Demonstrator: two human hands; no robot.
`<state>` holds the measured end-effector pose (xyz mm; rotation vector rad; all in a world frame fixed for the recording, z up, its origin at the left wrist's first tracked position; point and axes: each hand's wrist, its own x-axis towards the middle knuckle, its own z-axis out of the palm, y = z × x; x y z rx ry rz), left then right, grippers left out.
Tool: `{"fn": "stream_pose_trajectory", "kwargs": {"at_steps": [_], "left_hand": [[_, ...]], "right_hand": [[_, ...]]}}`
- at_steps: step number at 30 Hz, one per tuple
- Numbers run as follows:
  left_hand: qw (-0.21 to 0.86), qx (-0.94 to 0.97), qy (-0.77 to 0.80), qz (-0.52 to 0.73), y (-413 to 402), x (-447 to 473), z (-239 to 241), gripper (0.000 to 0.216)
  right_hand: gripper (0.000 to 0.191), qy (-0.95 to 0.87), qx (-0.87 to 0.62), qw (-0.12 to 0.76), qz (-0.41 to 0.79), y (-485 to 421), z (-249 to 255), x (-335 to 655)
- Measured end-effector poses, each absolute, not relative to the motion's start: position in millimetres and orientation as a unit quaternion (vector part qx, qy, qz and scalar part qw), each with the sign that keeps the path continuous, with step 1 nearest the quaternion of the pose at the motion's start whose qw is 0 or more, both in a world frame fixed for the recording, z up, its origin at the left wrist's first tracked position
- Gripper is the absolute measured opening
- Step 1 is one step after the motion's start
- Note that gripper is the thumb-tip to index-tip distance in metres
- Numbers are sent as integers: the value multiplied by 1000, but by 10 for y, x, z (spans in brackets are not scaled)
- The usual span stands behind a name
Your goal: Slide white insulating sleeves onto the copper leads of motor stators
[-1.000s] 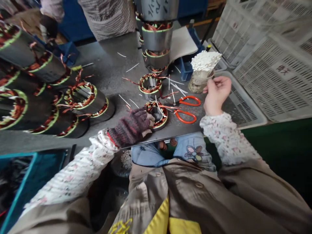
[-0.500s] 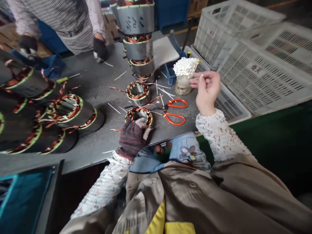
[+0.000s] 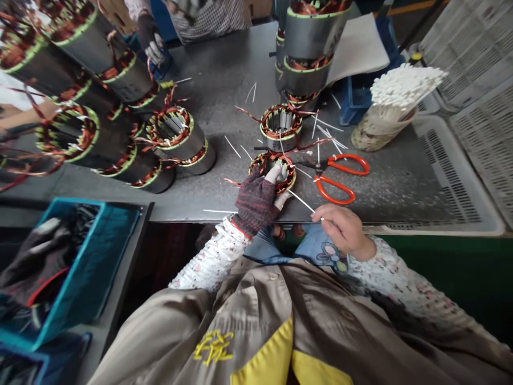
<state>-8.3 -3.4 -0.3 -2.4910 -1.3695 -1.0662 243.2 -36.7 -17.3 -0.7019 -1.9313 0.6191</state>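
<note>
My left hand (image 3: 258, 198), in a dark knit glove with pale fingertips, grips the near copper-wound motor stator (image 3: 290, 179) by its rim, fingers partly inside the bore. In my bare right hand (image 3: 340, 227) a thin white strip (image 3: 302, 200) is pinched between thumb and fingertips; its far end reaches the stator's near right rim. Just beyond stands a second stator (image 3: 280, 128) with copper leads sticking out. Orange-handled scissors (image 3: 342, 195) lie to the right, blades toward the stators. Several loose white strips (image 3: 332, 138) are scattered around them.
A cup (image 3: 374, 131) packed with white strips stands at the right, near a blue bin (image 3: 355, 101) and white plastic crates (image 3: 465, 182). Stacked stators rise at the left (image 3: 116, 144) and back (image 3: 316, 32). A teal bin (image 3: 116, 251) sits lower left. A co-worker's gloved hand (image 3: 152, 45) is across the table.
My right hand has come from beside the cup down to the near stator, now with a white strip in its fingers. My left hand stays on the stator. The view has shifted left.
</note>
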Motion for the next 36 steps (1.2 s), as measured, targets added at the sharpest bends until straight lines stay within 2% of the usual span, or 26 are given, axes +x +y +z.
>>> {"fn": "stream_pose_trajectory", "kwargs": {"at_steps": [4,8,11,13,15,22,27,30,36], "left_hand": [[48,-814,-460,-352,-46,-87,-9,69],[-83,-788,-455,-406,-65,-81,8,71],[-177,-755,-439,-454,-61,-65,16,49],[-170,-752,-427,-473,-48,-56,26,30],[-147,-754,-415,-487,-36,-54,45,20],[-153,-766,-402,-478,-29,-80,103,20],[-143,-771,-406,-469,-33,-86,108,20],[-140,-773,-408,-465,-41,-87,126,20],[-112,-797,-378,-458,-23,-114,111,22]], "right_hand": [[18,-776,-323,463,281,-294,-119,2326],[27,-700,-376,496,350,-124,-85,2003],[34,-638,-412,507,407,-39,-54,1838],[32,-643,-415,497,409,-40,-7,1817],[28,-678,-404,488,373,-67,56,1833],[24,-740,-423,461,245,35,87,1799],[26,-720,-400,488,288,36,36,1834],[25,-723,-383,505,275,-42,72,1857],[26,-736,-441,452,244,59,55,1784]]}}
